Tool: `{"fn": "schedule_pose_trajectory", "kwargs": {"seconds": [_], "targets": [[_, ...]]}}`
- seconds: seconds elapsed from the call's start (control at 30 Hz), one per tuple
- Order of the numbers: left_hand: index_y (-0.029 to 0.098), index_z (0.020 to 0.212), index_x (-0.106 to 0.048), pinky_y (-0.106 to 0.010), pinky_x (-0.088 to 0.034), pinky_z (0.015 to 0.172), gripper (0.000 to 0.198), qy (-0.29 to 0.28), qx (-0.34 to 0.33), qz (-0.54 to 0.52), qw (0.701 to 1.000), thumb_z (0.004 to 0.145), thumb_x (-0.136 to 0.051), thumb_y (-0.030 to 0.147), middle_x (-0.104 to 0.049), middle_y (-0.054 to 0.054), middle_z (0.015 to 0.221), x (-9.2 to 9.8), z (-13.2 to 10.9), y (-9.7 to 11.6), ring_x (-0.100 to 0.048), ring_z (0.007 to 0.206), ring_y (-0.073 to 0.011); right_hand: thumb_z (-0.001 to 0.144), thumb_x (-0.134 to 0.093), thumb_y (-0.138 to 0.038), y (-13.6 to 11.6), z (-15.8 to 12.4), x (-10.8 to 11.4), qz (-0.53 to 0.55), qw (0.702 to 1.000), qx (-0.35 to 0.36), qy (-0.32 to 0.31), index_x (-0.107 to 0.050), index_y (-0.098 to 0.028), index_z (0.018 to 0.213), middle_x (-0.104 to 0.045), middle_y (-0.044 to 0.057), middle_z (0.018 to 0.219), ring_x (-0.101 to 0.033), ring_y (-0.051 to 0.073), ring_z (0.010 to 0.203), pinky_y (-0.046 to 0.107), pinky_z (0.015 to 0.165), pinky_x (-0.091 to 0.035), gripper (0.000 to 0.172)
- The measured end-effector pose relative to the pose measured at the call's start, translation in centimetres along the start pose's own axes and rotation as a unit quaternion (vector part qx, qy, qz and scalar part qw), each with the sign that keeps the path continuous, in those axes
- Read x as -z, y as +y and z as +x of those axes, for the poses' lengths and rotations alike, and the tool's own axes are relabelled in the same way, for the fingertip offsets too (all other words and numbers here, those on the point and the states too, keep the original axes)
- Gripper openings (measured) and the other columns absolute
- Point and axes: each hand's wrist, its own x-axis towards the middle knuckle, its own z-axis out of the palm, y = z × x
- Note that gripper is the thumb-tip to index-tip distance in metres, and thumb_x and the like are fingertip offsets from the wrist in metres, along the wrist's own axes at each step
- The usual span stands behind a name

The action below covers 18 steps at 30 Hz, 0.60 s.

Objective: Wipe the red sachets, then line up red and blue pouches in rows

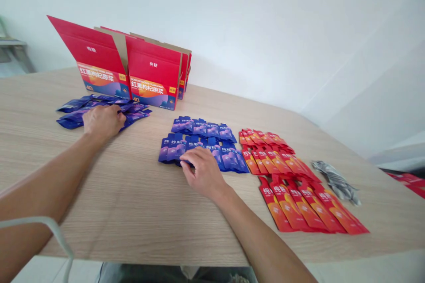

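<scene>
My left hand point(102, 121) lies on a loose pile of blue juice pouches point(75, 117). Its fingers curl down round a pouch, with the fingertips partly hidden. Two rows of blue pouches point(175, 146) are laid out overlapping in the middle of the table. Over the nearer row my right hand point(204, 171) rests at its front edge, fingers bent and thumb apart from them; I see nothing held in it. To its right are three overlapping rows of red pouches point(285, 199), with the nearest row the largest in view.
Open red cartons point(152, 75) stand at the back left, lids raised, just behind the blue pile. A crumpled grey-striped item point(335, 181) lies right of the red pouches. A white cable point(55, 225) curves across the lower left. The white wall point(252, 31) rises behind the table point(139, 212).
</scene>
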Motion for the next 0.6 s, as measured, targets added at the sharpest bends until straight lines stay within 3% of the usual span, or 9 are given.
{"fn": "schedule_pose_trajectory", "kwargs": {"seconds": [0.17, 0.33, 0.5, 0.6], "targets": [[0.011, 0.126, -0.070, -0.032, -0.037, 0.075, 0.047, 0.045, 0.020, -0.012, 0.999, 0.106, -0.033, 0.033, -0.074, -0.016, 0.126, 0.6, -1.0, -0.2, -0.065, 0.099, -0.0262, 0.101, -0.063, -0.017, -0.2, -0.3, 0.2, -0.006, 1.000, 0.002, -0.012, -0.078, -0.021, 0.102, -0.082, 0.008, 0.106, -0.074, 0.023, 0.100, 0.038, 0.093, -0.053, 0.016], [0.014, 0.121, -0.073, -0.029, -0.035, 0.074, 0.046, 0.060, 0.061, -0.045, 0.995, 0.105, -0.037, 0.038, -0.076, -0.011, 0.115, 0.9, -1.4, -0.5, -0.061, 0.091, -0.0224, 0.101, -0.063, -0.017, -0.4, -0.3, 0.2, -0.023, 0.999, 0.008, -0.029, -0.079, -0.020, 0.101, -0.081, 0.010, 0.108, -0.074, 0.023, 0.101, 0.037, 0.092, -0.053, 0.016], [0.014, 0.100, -0.074, -0.026, -0.043, 0.083, 0.026, 0.086, 0.110, -0.180, 0.974, 0.094, -0.055, 0.030, -0.072, -0.002, 0.087, 1.5, -1.7, -1.0, -0.060, 0.083, -0.0179, 0.101, -0.060, -0.016, 0.0, 0.0, 0.3, -0.012, 1.000, -0.003, -0.022, -0.078, -0.020, 0.102, -0.080, 0.010, 0.104, -0.074, 0.024, 0.099, 0.036, 0.091, -0.054, 0.019], [0.015, 0.086, -0.070, -0.025, -0.049, 0.078, 0.010, 0.074, 0.140, -0.314, 0.936, 0.084, -0.064, 0.023, -0.066, 0.002, 0.072, 1.9, -2.6, -0.7, -0.065, 0.076, -0.0169, 0.101, -0.059, -0.016, 0.2, 0.8, 0.8, 0.007, 0.999, -0.028, -0.018, -0.078, -0.020, 0.102, -0.079, 0.010, 0.101, -0.074, 0.023, 0.093, 0.035, 0.088, -0.055, 0.019]]}}
